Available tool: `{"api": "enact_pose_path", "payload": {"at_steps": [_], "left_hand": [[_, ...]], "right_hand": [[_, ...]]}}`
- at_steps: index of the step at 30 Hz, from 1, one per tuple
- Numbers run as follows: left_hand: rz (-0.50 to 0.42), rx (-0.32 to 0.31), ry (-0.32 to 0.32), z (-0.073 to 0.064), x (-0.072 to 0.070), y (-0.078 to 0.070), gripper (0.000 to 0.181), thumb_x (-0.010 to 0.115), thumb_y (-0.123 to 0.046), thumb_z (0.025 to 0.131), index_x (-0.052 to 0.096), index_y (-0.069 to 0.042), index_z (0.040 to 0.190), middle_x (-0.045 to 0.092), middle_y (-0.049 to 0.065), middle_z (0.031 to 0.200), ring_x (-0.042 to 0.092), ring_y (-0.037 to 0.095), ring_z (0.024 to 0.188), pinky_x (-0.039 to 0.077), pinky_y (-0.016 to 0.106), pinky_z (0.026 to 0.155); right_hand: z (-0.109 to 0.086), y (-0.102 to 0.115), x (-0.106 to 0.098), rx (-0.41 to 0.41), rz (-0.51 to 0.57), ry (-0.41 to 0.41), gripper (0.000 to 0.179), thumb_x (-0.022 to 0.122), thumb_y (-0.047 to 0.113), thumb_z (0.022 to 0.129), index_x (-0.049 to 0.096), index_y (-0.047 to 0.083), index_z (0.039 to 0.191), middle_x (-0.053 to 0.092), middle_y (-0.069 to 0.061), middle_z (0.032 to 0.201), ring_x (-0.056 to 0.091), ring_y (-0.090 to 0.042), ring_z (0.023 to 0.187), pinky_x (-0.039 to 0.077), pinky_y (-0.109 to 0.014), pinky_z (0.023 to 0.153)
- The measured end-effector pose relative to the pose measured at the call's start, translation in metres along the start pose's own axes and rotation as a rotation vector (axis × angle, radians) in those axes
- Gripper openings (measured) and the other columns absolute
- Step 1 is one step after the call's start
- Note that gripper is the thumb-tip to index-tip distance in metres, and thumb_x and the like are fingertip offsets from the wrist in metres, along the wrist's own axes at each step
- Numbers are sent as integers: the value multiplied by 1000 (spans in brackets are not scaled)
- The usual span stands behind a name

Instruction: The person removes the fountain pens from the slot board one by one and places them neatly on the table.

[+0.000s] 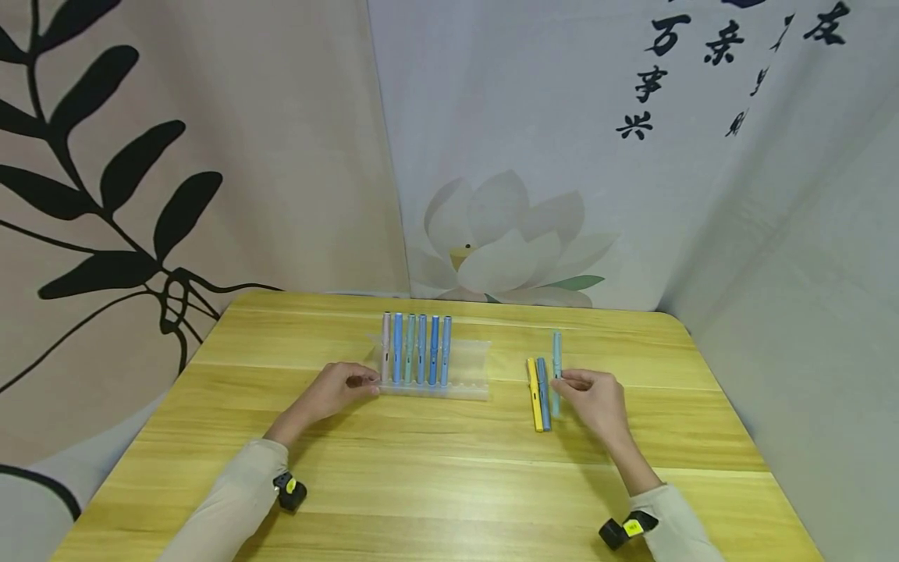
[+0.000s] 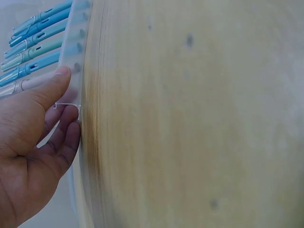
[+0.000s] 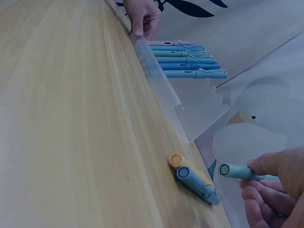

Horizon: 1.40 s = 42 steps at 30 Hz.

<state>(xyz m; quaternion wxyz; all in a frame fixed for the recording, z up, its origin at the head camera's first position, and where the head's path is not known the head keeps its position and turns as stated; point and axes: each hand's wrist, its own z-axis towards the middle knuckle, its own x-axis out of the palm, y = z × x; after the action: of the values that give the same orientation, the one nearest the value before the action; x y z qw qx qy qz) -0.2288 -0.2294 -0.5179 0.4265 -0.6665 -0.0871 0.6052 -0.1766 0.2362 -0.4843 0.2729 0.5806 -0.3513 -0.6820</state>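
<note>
My left hand (image 1: 344, 384) holds the left end of a clear plastic pen rack (image 1: 469, 375), thumb (image 2: 59, 80) on its front ledge and fingers curled below. Several pens stand side by side in the left part of the rack: a pale pink pen (image 1: 385, 343), a green pen (image 1: 410, 343) and blue ones. To the right, my right hand (image 1: 593, 398) pinches a light blue-green pen (image 1: 557, 351) between thumb and fingers. In the right wrist view this pen (image 3: 232, 171) is raised off the table. Beside it lie a yellow pen (image 1: 535, 394) and a darker blue pen (image 1: 544, 394).
The wooden table (image 1: 421, 484) runs back to a cloth backdrop (image 1: 520, 117) printed with a flower and black characters. Another cloth (image 1: 281, 156), with dark leaves, hangs at the left. Each wrist wears a small black camera (image 1: 289, 492).
</note>
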Motion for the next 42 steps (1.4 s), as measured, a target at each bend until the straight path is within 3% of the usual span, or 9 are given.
{"api": "enact_pose_path", "payload": {"at_steps": [19, 28, 42], "left_hand": [[-13, -18, -1, 1, 0, 0, 25, 74, -23, 96, 76, -9, 117, 74, 0, 104, 63, 10, 87, 55, 30, 81], [-15, -21, 8, 0, -1, 0, 24, 73, -23, 96, 77, -10, 116, 74, 0, 103, 63, 10, 86, 54, 29, 78], [-14, -24, 9, -1, -2, -2, 26, 72, -25, 97, 76, -9, 117, 74, 1, 105, 62, 10, 86, 54, 30, 79]], "right_hand": [[3, -18, -2, 108, -67, 77, 32, 80, 30, 89, 79, 4, 107, 77, -6, 91, 66, -16, 78, 49, -30, 63], [6, -23, 1, 137, -114, 87, 30, 80, 30, 88, 80, 4, 103, 78, -12, 99, 68, -19, 84, 49, -30, 66], [8, -25, 6, 102, -146, 99, 30, 81, 30, 87, 80, 3, 99, 78, -9, 89, 71, -17, 77, 52, -31, 62]]}}
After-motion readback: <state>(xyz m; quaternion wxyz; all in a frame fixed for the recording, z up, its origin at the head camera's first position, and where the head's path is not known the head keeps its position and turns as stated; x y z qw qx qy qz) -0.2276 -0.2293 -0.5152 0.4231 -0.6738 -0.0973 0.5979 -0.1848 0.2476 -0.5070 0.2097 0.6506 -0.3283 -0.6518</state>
